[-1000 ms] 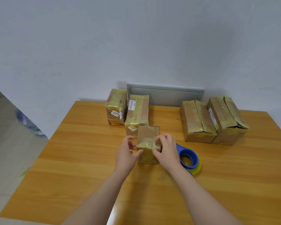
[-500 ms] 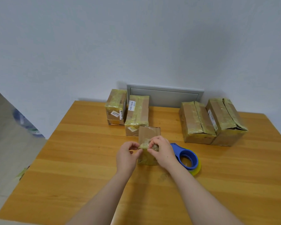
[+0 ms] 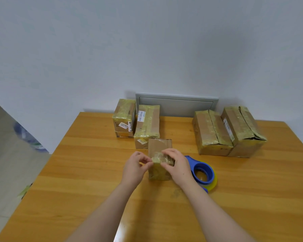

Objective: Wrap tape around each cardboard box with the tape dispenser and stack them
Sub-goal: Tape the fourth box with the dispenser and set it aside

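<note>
A small cardboard box (image 3: pixel 159 146) stands upright in the middle of the wooden table (image 3: pixel 87 172), with yellowish tape on its near top and front. My left hand (image 3: pixel 134 167) pinches the tape at the box's near left top corner. My right hand (image 3: pixel 177 164) rests on the box's top right edge, fingers curled over the tape. The blue tape dispenser (image 3: pixel 204 173) with a yellow tape roll lies flat on the table just right of my right hand, untouched.
Two taped boxes (image 3: pixel 125 117) (image 3: pixel 148 125) stand at the back left of centre, and two larger taped boxes (image 3: pixel 211 132) (image 3: pixel 243 130) at the back right. A grey wall panel (image 3: pixel 177 103) sits behind them. The table's left edge drops to the floor.
Both hands moved from the box's sides up to its near top edge; the left fingers closed into a pinch on the tape. The box and dispenser stayed in place.
</note>
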